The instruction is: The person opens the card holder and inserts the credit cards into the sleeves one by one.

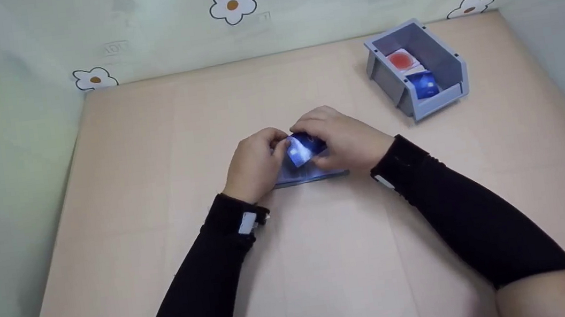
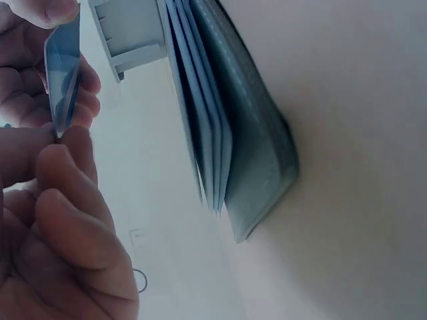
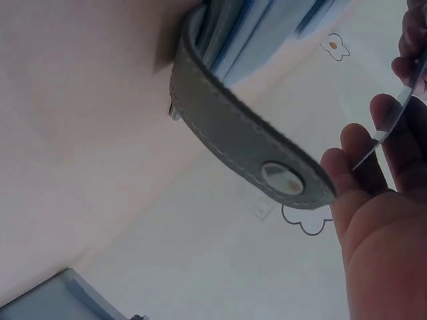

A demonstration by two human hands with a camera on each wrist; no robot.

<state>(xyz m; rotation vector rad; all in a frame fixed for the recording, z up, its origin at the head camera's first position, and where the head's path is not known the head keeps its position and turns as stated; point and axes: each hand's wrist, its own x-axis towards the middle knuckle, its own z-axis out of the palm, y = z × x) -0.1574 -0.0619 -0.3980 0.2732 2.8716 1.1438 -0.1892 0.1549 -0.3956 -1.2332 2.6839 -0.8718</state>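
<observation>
A glossy blue card (image 1: 301, 151) is held up between both hands over the middle of the table. My left hand (image 1: 255, 162) pinches its left edge between thumb and fingertips. From the other side, my right hand (image 1: 348, 133) grips the card with fingers along its far edge. Below them lies a card holder (image 2: 263, 153), greyish in the wrist views, its cover spread and several clear sleeves fanned up. Its strap (image 3: 233, 127), with a round metal snap, sticks out undone towards my right hand. In the head view, the hands and card hide most of the holder.
At the back right stands a grey plastic bin (image 1: 440, 102). Inside it lie a white card with a red disc (image 1: 402, 60) and another blue card (image 1: 423, 86). A flower-printed curtain (image 1: 164, 27) borders the table (image 1: 201, 109) at the back and sides.
</observation>
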